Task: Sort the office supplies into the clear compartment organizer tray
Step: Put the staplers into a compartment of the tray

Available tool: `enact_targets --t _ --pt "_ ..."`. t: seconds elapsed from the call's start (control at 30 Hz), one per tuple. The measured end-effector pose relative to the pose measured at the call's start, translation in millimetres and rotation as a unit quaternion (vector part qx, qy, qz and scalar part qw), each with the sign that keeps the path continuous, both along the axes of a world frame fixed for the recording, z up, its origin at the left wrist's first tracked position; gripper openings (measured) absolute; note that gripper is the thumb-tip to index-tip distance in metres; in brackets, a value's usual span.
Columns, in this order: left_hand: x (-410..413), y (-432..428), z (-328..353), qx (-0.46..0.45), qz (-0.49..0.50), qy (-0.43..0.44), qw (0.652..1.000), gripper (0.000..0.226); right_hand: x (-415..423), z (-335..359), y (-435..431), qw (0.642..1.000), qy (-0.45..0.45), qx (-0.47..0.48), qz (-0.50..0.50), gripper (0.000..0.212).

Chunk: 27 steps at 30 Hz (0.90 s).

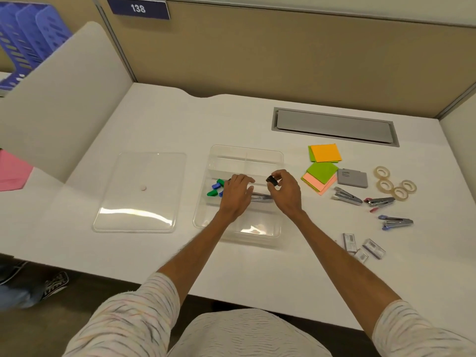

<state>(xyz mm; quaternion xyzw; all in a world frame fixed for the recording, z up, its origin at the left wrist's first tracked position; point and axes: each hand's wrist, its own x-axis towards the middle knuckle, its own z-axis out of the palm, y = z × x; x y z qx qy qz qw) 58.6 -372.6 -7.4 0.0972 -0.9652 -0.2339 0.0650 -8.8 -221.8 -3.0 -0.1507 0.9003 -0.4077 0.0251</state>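
The clear organizer tray (279,161) sits mid-desk. Its left middle compartment holds green and blue small pieces (215,188). A silver stapler (261,197) lies in the tray between my hands. My left hand (238,191) rests over the tray's middle with fingers bent down, and what it touches is hidden. My right hand (284,188) pinches a small black object (272,180) above the tray. Right of the tray lie sticky notes (325,153), more notes (320,177), tape rolls (394,185), three staplers (380,201) and staple boxes (362,247).
The tray's clear lid (140,193) lies to the left. A grey pad (352,178) sits by the notes. A grey cable hatch (334,127) is set in the desk behind. White dividers flank the desk; purple file racks (25,39) stand at the far left.
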Motion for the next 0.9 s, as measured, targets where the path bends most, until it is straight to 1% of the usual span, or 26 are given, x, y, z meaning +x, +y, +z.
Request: enact_targets --t 0.07,0.13,0.27,0.33,0.5,0.67,0.77,0.9 --pt "4 -7 5 0.019 0.025 0.04 0.999 0.027 2 0 -13 1.0 -0.004 0.001 0.019 0.026" --pt "9 -18 9 0.01 0.042 0.05 0.998 0.027 3 1 -25 0.999 -0.011 0.005 0.039 0.026" --pt "24 -47 9 -0.005 0.068 0.02 0.997 0.028 8 2 -50 0.996 -0.027 0.008 0.082 0.027" --pt "31 -60 9 -0.028 0.084 0.007 0.996 0.029 12 2 -62 0.994 -0.029 0.02 0.105 0.03" --pt "48 -82 7 -0.074 0.112 0.001 0.991 0.031 21 -1 -83 0.989 -0.034 0.044 0.14 0.034" --pt "59 -93 4 -0.08 0.129 -0.01 0.988 0.031 25 -4 -97 0.984 -0.008 0.083 0.156 0.031" --pt "67 -100 1 -0.076 0.134 -0.013 0.988 0.03 29 -3 -107 0.982 -0.005 0.101 0.16 0.034" --pt "73 -105 -2 -0.071 0.135 -0.008 0.988 0.03 34 -3 -112 0.983 0.001 0.1 0.151 0.035"
